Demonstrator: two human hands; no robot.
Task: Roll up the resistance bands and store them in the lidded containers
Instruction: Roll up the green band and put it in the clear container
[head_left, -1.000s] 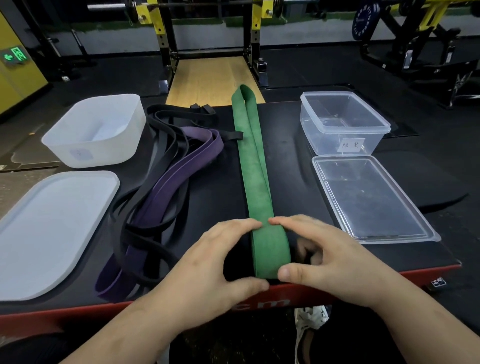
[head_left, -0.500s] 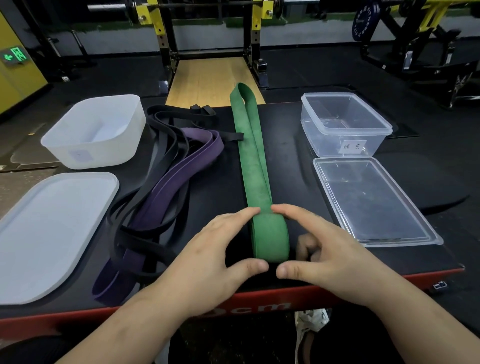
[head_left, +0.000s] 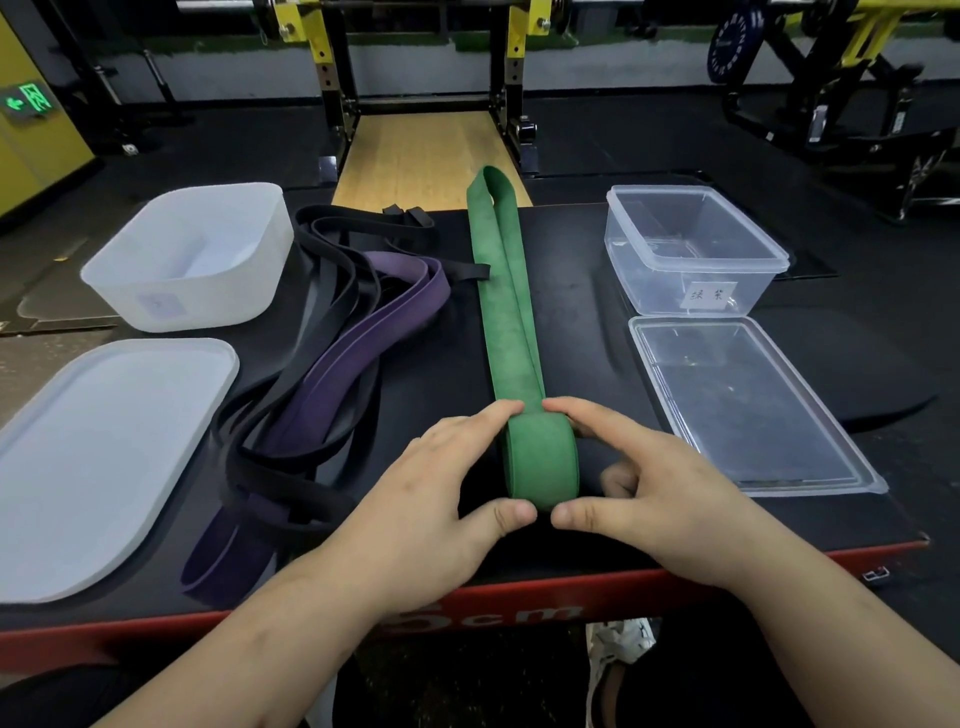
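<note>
Green band is laid flat along the middle of the black desk — a long, matte, doubled strip whose far loop reaches past the desk's far edge. Its near end is wound into a short roll, pinched between the left hand and right hand — thumbs in front, fingers curled over the top.

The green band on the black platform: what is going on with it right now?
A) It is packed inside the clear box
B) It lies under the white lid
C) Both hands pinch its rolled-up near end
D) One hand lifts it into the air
C: the left hand and right hand pinch the rolled near end of the green band, the rest lying flat; the clear container holds nothing.
</note>
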